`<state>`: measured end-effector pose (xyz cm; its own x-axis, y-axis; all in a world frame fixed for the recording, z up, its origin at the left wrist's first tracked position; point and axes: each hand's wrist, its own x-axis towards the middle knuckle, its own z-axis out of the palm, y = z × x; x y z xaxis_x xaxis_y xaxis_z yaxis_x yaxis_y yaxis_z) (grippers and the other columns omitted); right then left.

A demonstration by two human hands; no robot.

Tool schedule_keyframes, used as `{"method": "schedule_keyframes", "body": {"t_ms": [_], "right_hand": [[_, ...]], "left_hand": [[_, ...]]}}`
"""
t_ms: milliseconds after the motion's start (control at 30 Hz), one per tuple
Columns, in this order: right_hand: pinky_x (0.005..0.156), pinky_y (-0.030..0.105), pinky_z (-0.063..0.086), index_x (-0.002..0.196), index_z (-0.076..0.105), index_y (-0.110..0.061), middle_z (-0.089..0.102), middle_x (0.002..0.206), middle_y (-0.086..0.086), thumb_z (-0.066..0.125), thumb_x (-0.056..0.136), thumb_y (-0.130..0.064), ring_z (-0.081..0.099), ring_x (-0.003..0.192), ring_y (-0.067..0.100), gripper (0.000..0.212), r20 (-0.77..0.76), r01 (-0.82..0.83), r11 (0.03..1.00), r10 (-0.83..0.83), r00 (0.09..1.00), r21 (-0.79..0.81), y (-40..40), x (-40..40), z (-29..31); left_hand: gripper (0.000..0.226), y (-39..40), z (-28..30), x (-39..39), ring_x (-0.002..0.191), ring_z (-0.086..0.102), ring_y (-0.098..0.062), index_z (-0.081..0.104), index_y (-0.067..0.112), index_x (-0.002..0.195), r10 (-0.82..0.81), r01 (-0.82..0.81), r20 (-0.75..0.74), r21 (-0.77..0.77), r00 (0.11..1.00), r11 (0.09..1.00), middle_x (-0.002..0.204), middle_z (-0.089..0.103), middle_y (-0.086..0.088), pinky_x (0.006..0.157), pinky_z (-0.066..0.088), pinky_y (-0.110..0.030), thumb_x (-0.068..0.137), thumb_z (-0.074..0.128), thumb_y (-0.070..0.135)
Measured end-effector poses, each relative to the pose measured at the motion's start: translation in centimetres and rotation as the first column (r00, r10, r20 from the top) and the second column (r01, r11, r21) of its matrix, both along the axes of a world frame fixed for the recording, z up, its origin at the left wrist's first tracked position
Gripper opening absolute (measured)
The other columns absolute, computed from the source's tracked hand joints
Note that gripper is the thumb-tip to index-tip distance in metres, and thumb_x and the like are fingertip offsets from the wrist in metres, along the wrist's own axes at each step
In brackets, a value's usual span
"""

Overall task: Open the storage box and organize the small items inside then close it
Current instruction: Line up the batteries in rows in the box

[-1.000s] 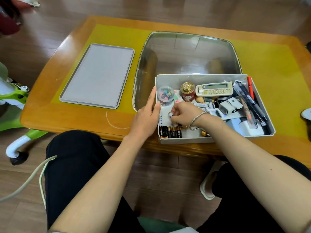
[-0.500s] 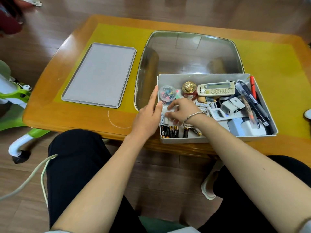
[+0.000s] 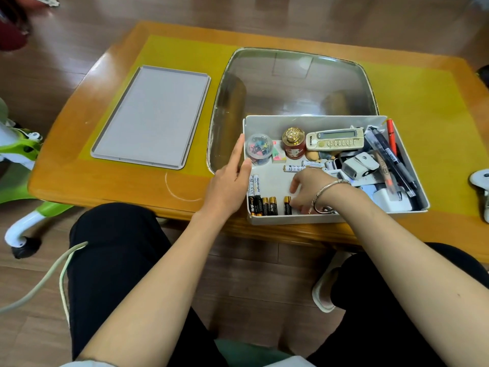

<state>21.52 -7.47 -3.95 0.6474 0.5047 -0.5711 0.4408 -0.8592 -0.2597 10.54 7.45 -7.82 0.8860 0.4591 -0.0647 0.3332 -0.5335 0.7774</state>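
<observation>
The white storage box (image 3: 291, 219) stands open at the table's front edge. Its grey lid (image 3: 150, 115) lies flat to the left. My left hand (image 3: 227, 184) rests with straight fingers against the box's left wall. My right hand (image 3: 309, 186) is inside near the front wall, fingers curled down on a black-and-gold battery (image 3: 287, 205). A row of like batteries (image 3: 264, 206) sits in the front left corner, with two white batteries (image 3: 254, 184) behind them. Further back are a clip jar (image 3: 258, 149), a red jar (image 3: 293, 144), a remote (image 3: 334, 139) and pens (image 3: 391, 160).
The wooden table has a glass inset (image 3: 291, 83) behind the box and yellow mats on either side. A green-and-white wheeled frame (image 3: 18, 154) stands at the left. A white object (image 3: 480, 181) sits at the right edge. My knees are under the table front.
My right hand moved from the middle left of the box down to the front wall. White batteries now lie by the left wall. My left hand stayed on the box.
</observation>
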Motion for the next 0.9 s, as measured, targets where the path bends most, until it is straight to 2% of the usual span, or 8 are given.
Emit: {"method": "schedule_keyframes", "body": {"t_ms": [100,167,367,433,533,600,733,900], "right_hand": [[0.062,0.031,0.057,0.101,0.062,-0.014,0.068,0.086,0.003,0.068,0.076,-0.008,0.064,0.067,0.017,0.026,-0.126,0.024,0.998,-0.016,0.992,0.057,0.2,-0.3,-0.2],[0.076,0.041,0.058,0.101,0.061,-0.013,0.070,0.091,0.009,0.068,0.075,-0.003,0.070,0.079,0.025,0.028,-0.215,0.061,0.992,-0.036,0.976,0.108,0.3,-0.4,-0.3],[0.072,0.043,0.059,0.100,0.061,-0.012,0.072,0.081,0.013,0.064,0.082,-0.001,0.070,0.076,0.033,0.021,-0.214,0.167,0.971,-0.128,0.968,0.173,-0.2,0.0,-0.1],[0.071,0.034,0.057,0.097,0.064,-0.012,0.071,0.086,0.012,0.064,0.083,-0.006,0.069,0.081,0.030,0.016,-0.023,0.149,0.956,-0.148,0.989,0.253,-0.5,0.6,-0.1],[0.089,0.033,0.048,0.104,0.067,-0.015,0.066,0.108,0.008,0.063,0.082,-0.009,0.059,0.103,0.025,0.024,0.323,0.038,0.962,-0.127,0.938,0.269,-0.5,1.9,-0.3],[0.092,0.038,0.048,0.110,0.064,-0.015,0.062,0.115,0.010,0.060,0.084,-0.012,0.057,0.108,0.029,0.027,0.388,-0.005,0.974,-0.085,0.918,0.225,0.0,2.2,-0.8],[0.080,0.038,0.049,0.112,0.064,-0.014,0.060,0.114,0.013,0.055,0.088,-0.012,0.059,0.103,0.033,0.026,0.514,-0.086,0.996,0.059,0.855,0.028,1.1,2.3,-1.9],[0.070,0.034,0.046,0.103,0.068,-0.018,0.067,0.101,0.011,0.059,0.088,-0.024,0.063,0.094,0.033,0.019,0.574,-0.133,0.991,0.096,0.814,0.023,1.7,2.3,-1.8]], "left_hand": [[0.052,-0.1,0.1,0.0,0.085,0.063,-0.019,-0.003,0.047,0.149,-0.002,0.002,-0.010,0.006,1.000,1.000,0.106,0.065,-0.004,0.068,0.056,-0.047,0.103,0.023,0.044],[0.052,-0.1,0.1,0.0,0.088,0.063,-0.019,-0.003,0.047,0.149,-0.004,0.004,-0.016,0.009,1.000,1.000,0.111,0.064,-0.004,0.069,0.057,-0.046,0.103,0.023,0.044],[0.053,0.0,0.1,0.0,0.087,0.063,-0.017,-0.002,0.046,0.149,-0.002,0.002,-0.009,0.000,1.000,1.000,0.109,0.064,-0.003,0.069,0.057,-0.045,0.103,0.023,0.044],[0.052,0.0,0.1,0.0,0.085,0.062,-0.017,-0.002,0.046,0.149,-0.001,0.001,-0.012,0.010,1.000,1.000,0.109,0.064,-0.003,0.068,0.057,-0.044,0.103,0.023,0.043],[0.052,0.0,0.2,0.0,0.083,0.062,-0.018,-0.002,0.046,0.149,-0.002,0.002,-0.006,0.002,1.000,1.000,0.106,0.064,-0.003,0.068,0.056,-0.046,0.104,0.023,0.043],[0.052,0.0,0.2,-0.1,0.083,0.062,-0.019,-0.002,0.046,0.149,-0.003,0.003,-0.004,0.000,1.000,1.000,0.103,0.065,-0.004,0.069,0.056,-0.047,0.103,0.023,0.043],[0.053,-0.1,0.3,0.0,0.086,0.063,-0.019,-0.002,0.045,0.149,-0.006,0.006,-0.007,-0.010,1.000,1.000,0.107,0.065,-0.005,0.070,0.057,-0.046,0.103,0.023,0.043],[0.053,0.0,0.1,0.0,0.076,0.061,-0.018,-0.001,0.044,0.150,0.005,-0.005,0.003,0.003,1.000,1.000,0.098,0.065,-0.004,0.061,0.055,-0.040,0.103,0.024,0.041]]}}
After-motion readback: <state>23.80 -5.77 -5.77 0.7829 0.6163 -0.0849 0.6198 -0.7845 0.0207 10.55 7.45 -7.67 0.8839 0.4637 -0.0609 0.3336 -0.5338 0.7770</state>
